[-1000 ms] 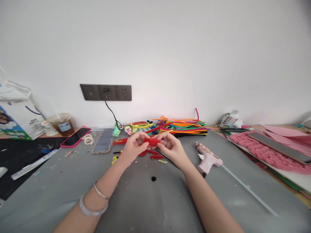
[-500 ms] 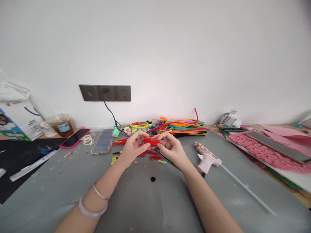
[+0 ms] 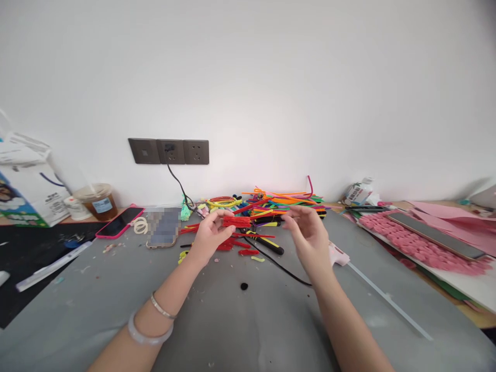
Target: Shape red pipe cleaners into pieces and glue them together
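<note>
Red pipe cleaners (image 3: pixel 237 222), lined up in a small flat bundle, are pinched between the thumb and fingers of my left hand (image 3: pixel 211 238). My right hand (image 3: pixel 309 235) is raised off the bundle, its thumb apart from its bent fingers and nothing visible between them. It covers most of a pink glue gun (image 3: pixel 338 254), whose rear end and long clear glue stick (image 3: pixel 389 299) still show. Below the bundle lie cut red pipe cleaner pieces (image 3: pixel 248 252) and pliers with black-and-yellow handles (image 3: pixel 271 245).
Behind my hands is a heap of coloured pipe cleaners (image 3: pixel 287 199). At left are two phones (image 3: pixel 120 222), an iced drink cup (image 3: pixel 98 202) and a carton (image 3: pixel 36 191). A pink knitted-looking piece (image 3: pixel 422 243) lies at right. A black cord (image 3: pixel 282 268) crosses the grey mat (image 3: pixel 217 330).
My right hand has let go of the red bundle and moved right, over the glue gun. The pliers have come into sight. My left hand keeps the bundle in nearly the same place.
</note>
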A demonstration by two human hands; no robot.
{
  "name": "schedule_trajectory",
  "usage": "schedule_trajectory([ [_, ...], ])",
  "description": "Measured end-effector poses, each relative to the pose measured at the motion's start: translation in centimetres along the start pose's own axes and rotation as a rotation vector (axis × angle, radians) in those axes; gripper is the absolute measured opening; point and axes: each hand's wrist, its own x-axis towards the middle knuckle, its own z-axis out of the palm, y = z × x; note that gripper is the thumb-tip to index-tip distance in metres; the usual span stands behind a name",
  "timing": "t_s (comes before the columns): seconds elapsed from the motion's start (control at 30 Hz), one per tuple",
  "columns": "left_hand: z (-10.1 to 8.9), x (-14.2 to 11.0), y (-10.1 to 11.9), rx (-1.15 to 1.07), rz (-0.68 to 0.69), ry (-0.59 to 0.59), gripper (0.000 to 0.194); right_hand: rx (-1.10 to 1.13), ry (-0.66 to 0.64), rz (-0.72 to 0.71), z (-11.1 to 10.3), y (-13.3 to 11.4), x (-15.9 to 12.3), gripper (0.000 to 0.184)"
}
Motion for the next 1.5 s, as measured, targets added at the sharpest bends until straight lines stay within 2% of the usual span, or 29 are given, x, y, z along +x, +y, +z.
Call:
schedule_trajectory([
  [0.07,0.1,0.0,0.1,-0.002,0.003,0.008,0.024,-0.309,-0.086,0.069,-3.0,0.0,-1.0,0.024],
  [0.17,0.3,-0.1,0.3,0.002,-0.012,0.02,0.029,-0.75,-0.195,0.349,-7.5,0.8,-2.8,0.027],
  [0.23,0.4,-0.2,0.5,0.005,-0.019,0.018,0.031,-0.889,-0.295,0.564,-9.5,1.6,-3.6,0.034],
  [0.3,0.5,-0.2,0.7,0.019,-0.02,0.007,0.029,-0.895,-0.351,0.599,-10.2,2.3,-3.9,0.041],
  [0.4,0.5,-0.3,0.8,0.046,-0.026,-0.011,0.024,-0.896,-0.369,0.541,-9.4,2.8,-3.7,0.041],
  [0.53,0.3,-0.2,0.6,0.043,-0.018,-0.039,0.023,-0.944,-0.279,0.485,-7.9,3.0,-3.9,0.039],
  [0.63,0.2,-0.2,0.3,0.038,-0.019,-0.042,0.024,-0.956,-0.202,0.473,-7.9,3.2,-4.6,0.04],
  [0.77,0.3,-0.2,0.2,0.012,-0.037,-0.019,0.026,-0.84,-0.126,0.46,-8.1,3.4,-5.4,0.038],
  [0.83,0.4,-0.1,0.3,-0.003,-0.042,-0.005,0.027,-0.825,-0.129,0.457,-7.8,3.3,-5.5,0.038],
  [0.97,0.3,0.0,0.3,-0.066,-0.082,0.033,0.031,-0.964,-0.17,0.446,-6.7,3.2,-5.2,0.042],
  [1.1,0.3,0.2,0.4,-0.258,-0.238,0.088,0.037,-1.012,-0.307,0.374,-6.5,3.5,-4.7,0.038],
  [1.17,0.2,0.3,0.4,-0.354,-0.308,0.111,0.038,-1.004,-0.325,0.395,-6.7,3.5,-4.5,0.036],
  [1.27,0.1,0.4,0.4,-0.421,-0.362,0.135,0.035,-0.937,-0.26,0.451,-7.1,3.4,-4.6,0.037],
  [1.37,0.1,0.4,0.4,-0.42,-0.36,0.14,0.034,-0.774,-0.13,0.44,-7.4,3.6,-5.1,0.039],
  [1.5,0.1,0.3,0.3,-0.385,-0.33,0.109,0.038,-0.375,0.11,0.346,-6.9,4.2,-6.0,0.036],
])
